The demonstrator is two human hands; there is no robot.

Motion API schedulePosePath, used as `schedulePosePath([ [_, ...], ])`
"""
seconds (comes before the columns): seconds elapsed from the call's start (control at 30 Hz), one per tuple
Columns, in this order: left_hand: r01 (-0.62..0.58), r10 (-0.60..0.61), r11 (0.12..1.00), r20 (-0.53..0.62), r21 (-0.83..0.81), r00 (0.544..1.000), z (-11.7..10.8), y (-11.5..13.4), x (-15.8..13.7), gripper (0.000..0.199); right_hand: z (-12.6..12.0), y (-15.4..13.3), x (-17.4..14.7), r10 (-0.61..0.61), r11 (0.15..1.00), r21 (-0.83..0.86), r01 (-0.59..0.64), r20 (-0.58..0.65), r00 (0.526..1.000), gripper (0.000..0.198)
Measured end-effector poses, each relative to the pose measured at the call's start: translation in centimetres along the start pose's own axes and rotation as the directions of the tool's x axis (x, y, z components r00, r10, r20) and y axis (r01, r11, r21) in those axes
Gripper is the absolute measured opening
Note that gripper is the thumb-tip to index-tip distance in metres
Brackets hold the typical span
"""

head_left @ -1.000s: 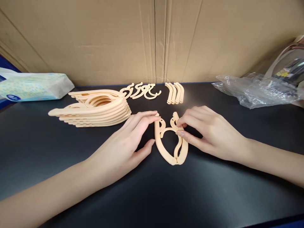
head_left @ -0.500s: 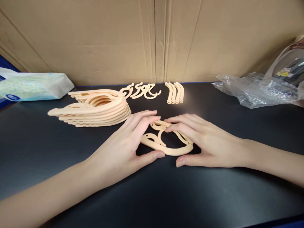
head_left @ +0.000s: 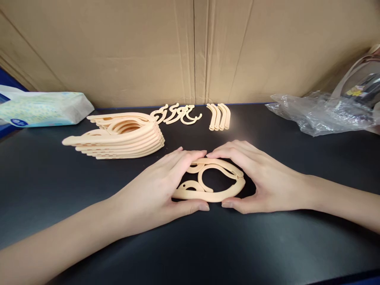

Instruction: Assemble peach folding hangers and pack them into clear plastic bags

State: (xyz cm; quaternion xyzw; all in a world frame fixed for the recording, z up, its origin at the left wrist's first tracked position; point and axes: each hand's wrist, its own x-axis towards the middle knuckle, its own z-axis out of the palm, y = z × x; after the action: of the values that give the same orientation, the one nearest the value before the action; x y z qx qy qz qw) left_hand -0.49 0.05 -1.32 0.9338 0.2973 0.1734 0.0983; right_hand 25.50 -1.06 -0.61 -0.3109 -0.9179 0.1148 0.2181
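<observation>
A beige folding hanger (head_left: 219,196), folded into a closed loop, lies flat on the black table between my hands. My left hand (head_left: 160,186) curves round its left end, fingers along the far edge and thumb along the near edge. My right hand (head_left: 258,178) arches over the right end, its fingertips at the far edge and thumb at the near edge. Both hands are closed about the hanger, and my left fingers hide part of its left end.
Beyond my left hand stands a stack of folded hangers (head_left: 133,136). Several hooks (head_left: 190,116) and curved beige bars (head_left: 218,118) lie near the cardboard wall (head_left: 118,51). A tissue pack (head_left: 47,109) is at left, a crumpled plastic bag (head_left: 320,113) at right.
The hanger has come slightly nearer to me and lies flatter. My left fingers have drawn back to its far edge, and my right fingers have moved off its top to that edge.
</observation>
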Motion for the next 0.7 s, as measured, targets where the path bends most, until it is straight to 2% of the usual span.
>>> schedulePosePath([
  [0.1, -0.014, 0.012, 0.999, -0.039, -0.03, 0.999, -0.3, 0.2, 0.2, 0.071, -0.1, 0.0, 0.0, 0.027, 0.996, 0.091, -0.026, -0.005, 1.0, 0.066],
  [0.17, -0.018, 0.017, 1.0, -0.079, -0.017, 0.997, -0.5, 0.4, 0.3, 0.069, -0.4, 0.0, 0.1, 0.131, 0.971, 0.208, -0.118, -0.052, 0.99, 0.061],
  [0.23, -0.038, 0.041, 0.999, -0.132, 0.025, 0.99, -0.8, 0.5, 0.4, 0.065, -0.7, 0.0, 0.3, 0.279, 0.915, 0.325, -0.241, -0.077, 0.957, 0.044],
  [0.3, -0.061, 0.074, 0.995, -0.179, 0.079, 0.981, -1.0, 0.4, 0.4, 0.062, -1.0, -0.1, 0.5, 0.394, 0.847, 0.401, -0.349, -0.031, 0.919, 0.025],
  [0.37, -0.083, 0.11, 0.987, -0.196, 0.14, 0.975, -1.2, 0.4, 0.4, 0.062, -1.3, -0.1, 0.7, 0.453, 0.775, 0.468, -0.425, 0.058, 0.889, 0.034],
  [0.53, -0.093, 0.133, 0.974, -0.189, 0.204, 0.973, -1.2, 0.3, 0.4, 0.063, -1.2, -0.1, 0.7, 0.508, 0.595, 0.636, -0.492, 0.176, 0.843, 0.033],
  [0.7, -0.091, 0.133, 0.971, -0.181, 0.22, 0.974, -1.2, 0.3, 0.4, 0.065, -1.0, 0.0, 0.6, 0.525, 0.574, 0.644, -0.505, 0.183, 0.831, 0.035],
])
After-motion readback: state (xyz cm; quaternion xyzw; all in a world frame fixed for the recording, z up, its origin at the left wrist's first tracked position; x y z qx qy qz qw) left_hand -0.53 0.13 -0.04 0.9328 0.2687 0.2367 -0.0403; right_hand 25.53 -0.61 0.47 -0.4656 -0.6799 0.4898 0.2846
